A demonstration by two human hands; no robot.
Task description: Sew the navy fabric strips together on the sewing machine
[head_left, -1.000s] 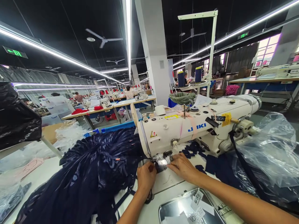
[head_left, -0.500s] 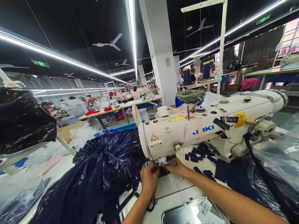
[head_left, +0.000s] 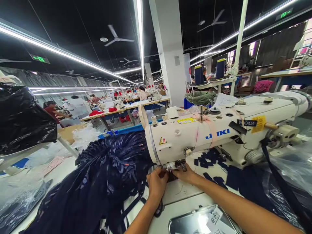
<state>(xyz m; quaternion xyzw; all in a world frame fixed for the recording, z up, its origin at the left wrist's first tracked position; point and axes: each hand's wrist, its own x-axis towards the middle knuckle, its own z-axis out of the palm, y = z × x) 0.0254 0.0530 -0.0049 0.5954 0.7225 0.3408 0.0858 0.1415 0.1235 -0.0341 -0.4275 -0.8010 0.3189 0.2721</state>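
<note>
A cream sewing machine stands across the white table. Both my hands sit under its head at the needle area. My left hand has its fingers curled against a small dark piece beneath the presser foot. My right hand presses in from the right, fingers pinched at the same spot. What they pinch is mostly hidden. A big heap of navy patterned fabric lies to the left of my left hand.
Small navy cut pieces lie behind the machine arm. A metal tray with paper labels sits at the near edge. Clear plastic bags lie right, a black bag left. Thread cones stand behind; other workers sit at far tables.
My view has tilted up and shifted slightly. Both hands have moved closer in under the machine head, fingers tightening at the presser foot.
</note>
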